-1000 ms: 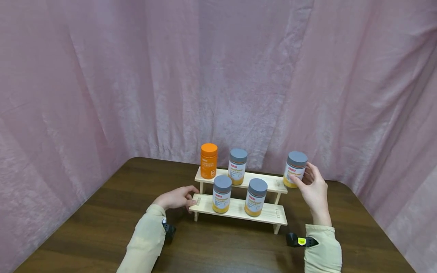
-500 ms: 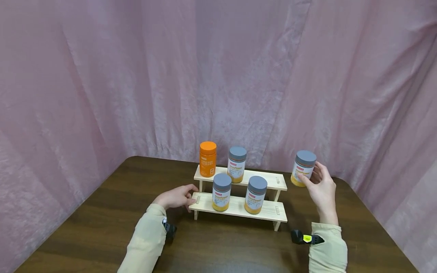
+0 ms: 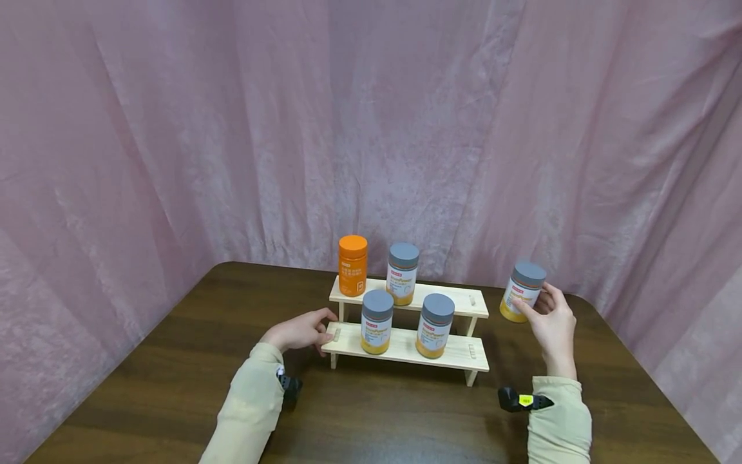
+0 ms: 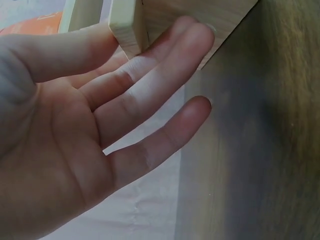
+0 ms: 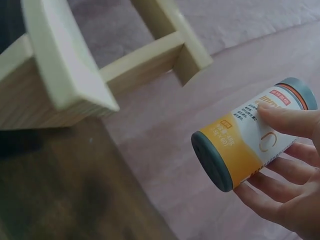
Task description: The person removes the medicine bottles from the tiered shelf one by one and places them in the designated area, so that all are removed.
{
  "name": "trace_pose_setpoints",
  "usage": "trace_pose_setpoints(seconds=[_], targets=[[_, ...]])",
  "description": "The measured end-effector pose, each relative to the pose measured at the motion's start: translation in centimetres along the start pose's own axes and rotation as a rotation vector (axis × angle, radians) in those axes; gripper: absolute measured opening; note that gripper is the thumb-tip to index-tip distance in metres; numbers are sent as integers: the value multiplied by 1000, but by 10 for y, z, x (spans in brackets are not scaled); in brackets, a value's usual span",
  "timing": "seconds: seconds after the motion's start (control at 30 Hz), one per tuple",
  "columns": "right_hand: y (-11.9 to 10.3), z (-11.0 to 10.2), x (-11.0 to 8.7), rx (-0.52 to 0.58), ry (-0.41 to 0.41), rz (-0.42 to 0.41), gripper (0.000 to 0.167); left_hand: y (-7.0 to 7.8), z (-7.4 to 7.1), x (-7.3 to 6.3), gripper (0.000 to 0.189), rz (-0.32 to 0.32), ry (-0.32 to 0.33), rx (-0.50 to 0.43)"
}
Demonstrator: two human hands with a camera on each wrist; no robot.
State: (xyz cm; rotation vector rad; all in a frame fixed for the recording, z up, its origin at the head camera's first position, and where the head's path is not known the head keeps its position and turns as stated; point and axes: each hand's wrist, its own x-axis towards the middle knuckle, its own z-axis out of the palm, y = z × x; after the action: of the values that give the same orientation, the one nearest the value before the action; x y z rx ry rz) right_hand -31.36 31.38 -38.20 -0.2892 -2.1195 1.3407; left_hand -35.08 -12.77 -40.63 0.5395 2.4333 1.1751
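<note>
I'd call this carrying: my right hand [image 3: 553, 325]'s grip is closed round the jar [image 3: 518, 293], beyond the rack [image 3: 455, 351]'s right end; my left hand [image 3: 301, 332] pinches its lower left end. The next move calls for clearance, I judge. The jar's long axis stands steep, cap [image 3: 530, 273] up, leaning right.

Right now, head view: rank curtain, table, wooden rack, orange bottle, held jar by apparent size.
1. Curtain
2. Table
3. Wooden rack
4. Orange bottle and held jar: too alike to rank
</note>
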Motion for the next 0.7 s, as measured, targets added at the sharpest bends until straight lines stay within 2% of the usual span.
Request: trace_pose_setpoints(seconds=[0.2,0.47,0.7], targets=[[13,0,1,6,14,32,63,-4,0,1,37,-3,-8,-33],[23,-4,0,-30,-59,67,70,-4,-2,1,37,7,-9,-48],[36,-1,0,-67,-101,61,70,-3,-1,1,37,1,-12,-46]])
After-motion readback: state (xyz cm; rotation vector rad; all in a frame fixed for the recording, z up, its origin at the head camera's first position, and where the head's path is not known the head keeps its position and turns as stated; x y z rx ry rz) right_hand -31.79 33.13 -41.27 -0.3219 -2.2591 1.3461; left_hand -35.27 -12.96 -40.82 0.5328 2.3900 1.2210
